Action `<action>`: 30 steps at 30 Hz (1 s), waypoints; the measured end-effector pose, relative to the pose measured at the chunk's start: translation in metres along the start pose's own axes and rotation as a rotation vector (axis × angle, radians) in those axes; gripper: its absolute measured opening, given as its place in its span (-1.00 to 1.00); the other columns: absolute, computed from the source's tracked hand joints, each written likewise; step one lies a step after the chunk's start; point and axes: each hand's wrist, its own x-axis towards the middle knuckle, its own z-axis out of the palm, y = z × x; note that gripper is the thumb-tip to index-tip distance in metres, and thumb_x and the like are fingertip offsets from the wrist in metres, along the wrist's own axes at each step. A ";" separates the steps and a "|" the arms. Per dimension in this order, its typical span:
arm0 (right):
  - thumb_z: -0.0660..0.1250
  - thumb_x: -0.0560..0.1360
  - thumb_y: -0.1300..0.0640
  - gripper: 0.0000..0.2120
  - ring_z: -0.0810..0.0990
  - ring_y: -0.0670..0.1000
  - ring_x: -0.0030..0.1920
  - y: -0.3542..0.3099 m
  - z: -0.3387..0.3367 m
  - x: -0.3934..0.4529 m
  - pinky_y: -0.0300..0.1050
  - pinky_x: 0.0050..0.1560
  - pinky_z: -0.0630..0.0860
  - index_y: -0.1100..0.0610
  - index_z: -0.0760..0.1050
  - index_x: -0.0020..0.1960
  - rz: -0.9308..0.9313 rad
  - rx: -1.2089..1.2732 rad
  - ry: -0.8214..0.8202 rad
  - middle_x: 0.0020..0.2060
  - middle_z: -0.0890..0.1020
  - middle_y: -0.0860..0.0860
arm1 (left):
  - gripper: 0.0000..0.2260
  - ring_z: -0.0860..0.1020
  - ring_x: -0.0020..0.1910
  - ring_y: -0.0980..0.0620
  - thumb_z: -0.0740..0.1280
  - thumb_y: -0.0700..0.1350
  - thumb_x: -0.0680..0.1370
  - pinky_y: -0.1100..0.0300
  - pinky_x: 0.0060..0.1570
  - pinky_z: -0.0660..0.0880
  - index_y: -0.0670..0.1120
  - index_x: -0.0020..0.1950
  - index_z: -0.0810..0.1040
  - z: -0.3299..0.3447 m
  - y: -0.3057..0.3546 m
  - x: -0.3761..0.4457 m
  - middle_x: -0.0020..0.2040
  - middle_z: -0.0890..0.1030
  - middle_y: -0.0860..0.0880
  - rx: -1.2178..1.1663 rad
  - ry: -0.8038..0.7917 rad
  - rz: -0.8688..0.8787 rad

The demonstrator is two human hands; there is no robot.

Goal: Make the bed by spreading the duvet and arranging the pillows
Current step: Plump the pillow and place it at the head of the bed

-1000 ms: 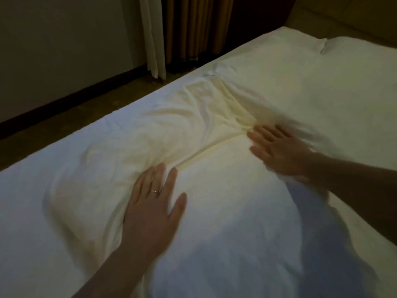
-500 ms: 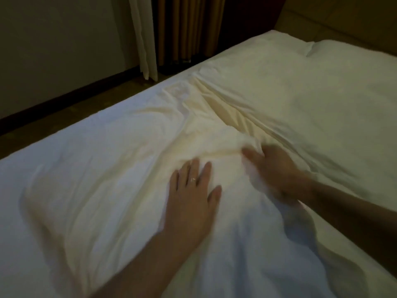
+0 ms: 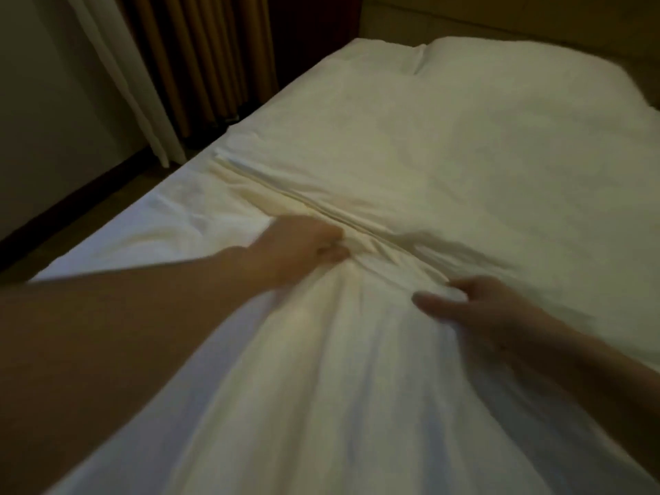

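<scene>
Down at the near edge, white duvet fabric fans toward you in long folds, all drawn to a bunch between your two hands. Your right hand sits on the right side of that bunch, thumb stretched out to the left and the other fingers curled into the cloth, gripping it, though blur softens the detail. Your left hand is a little further up, its fingers curled tight and pinching a gathered ridge of the same duvet beside a long crease that runs diagonally across the bed. To its left lies flatter white sheet, wrinkled. Beyond the crease the bedding spreads smoother toward the head end, where two pillows lie side by side, touching. Off the far left edge hang brown curtains with a pale strip beside them.
</scene>
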 end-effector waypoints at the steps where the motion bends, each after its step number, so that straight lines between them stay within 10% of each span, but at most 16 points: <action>1: 0.43 0.48 -0.14 -0.56 0.48 -0.06 -0.50 0.004 -0.010 0.006 -0.21 -0.43 0.37 0.18 0.53 -0.38 -0.055 0.087 0.120 -0.53 0.54 0.02 | -0.64 0.57 0.02 -0.08 0.22 0.22 0.62 0.09 -0.07 0.41 -0.05 0.00 0.59 -0.004 -0.003 0.006 -0.05 0.64 -0.04 -0.039 0.065 -0.039; 4: 0.30 0.59 -0.11 -0.58 0.55 0.06 -0.39 0.019 -0.015 0.044 -0.09 -0.36 0.38 0.16 0.54 -0.31 -0.241 -0.270 0.519 -0.44 0.59 0.10 | -0.54 0.59 -0.04 -0.14 0.14 0.26 0.55 -0.01 -0.07 0.48 -0.09 -0.06 0.62 -0.007 -0.007 0.033 -0.10 0.67 -0.09 -0.099 0.223 -0.082; 7: 0.20 0.62 -0.10 -0.64 0.66 0.21 -0.21 0.063 0.029 0.079 0.00 -0.26 0.48 0.09 0.62 -0.15 -0.289 -0.590 0.492 -0.22 0.69 0.12 | -0.57 0.61 0.01 -0.16 0.12 0.20 0.55 0.05 -0.04 0.41 -0.07 -0.05 0.63 0.020 -0.004 0.047 -0.05 0.69 -0.09 0.038 0.170 -0.068; 13: 0.08 0.66 -0.11 -0.64 0.62 0.19 0.00 0.067 0.027 0.091 0.01 -0.06 0.46 0.09 0.56 0.05 -0.222 -0.486 0.480 0.00 0.67 0.12 | -0.78 0.53 0.05 -0.19 0.23 -0.01 0.64 0.01 0.01 0.27 -0.05 -0.03 0.63 0.041 0.000 0.059 -0.04 0.64 -0.10 0.046 0.357 -0.237; 15: 0.15 0.63 -0.03 -0.70 0.54 0.18 0.13 0.047 0.031 0.046 0.00 0.14 0.41 0.15 0.52 0.16 -0.509 -0.408 0.597 0.13 0.59 0.13 | -0.84 0.48 0.17 -0.15 0.30 -0.04 0.61 0.01 0.17 0.28 -0.02 0.10 0.63 0.030 0.021 0.048 0.11 0.57 -0.08 -0.080 0.542 -0.303; 18: 0.14 0.63 -0.10 -0.57 0.37 0.06 0.43 0.034 0.067 -0.033 0.01 0.49 0.20 0.07 0.45 0.41 -0.952 -0.447 0.224 0.40 0.46 0.01 | -0.66 0.34 0.43 -0.07 0.32 -0.03 0.62 -0.05 0.43 0.26 0.03 0.41 0.49 0.002 0.071 -0.008 0.41 0.41 -0.05 -0.200 0.595 -0.235; 22: -0.11 0.66 -0.25 -0.46 0.15 -0.02 0.56 0.089 0.048 0.020 0.05 0.55 0.02 -0.11 0.15 0.58 -0.692 -0.757 0.082 0.57 0.20 -0.07 | -0.66 0.49 0.37 -0.18 0.24 0.00 0.61 -0.20 0.31 0.41 -0.01 0.36 0.57 0.035 0.124 -0.137 0.36 0.55 -0.12 0.050 0.460 -0.005; 30: 0.08 0.64 0.00 -0.53 0.35 0.16 0.45 0.038 0.049 0.038 0.05 0.48 0.14 0.18 0.36 0.47 -0.575 -0.594 0.427 0.45 0.41 0.16 | -0.48 0.21 0.55 -0.22 -0.03 0.19 0.67 -0.24 0.47 0.16 0.04 0.58 0.27 0.102 0.144 -0.170 0.59 0.22 -0.14 0.093 0.134 -0.423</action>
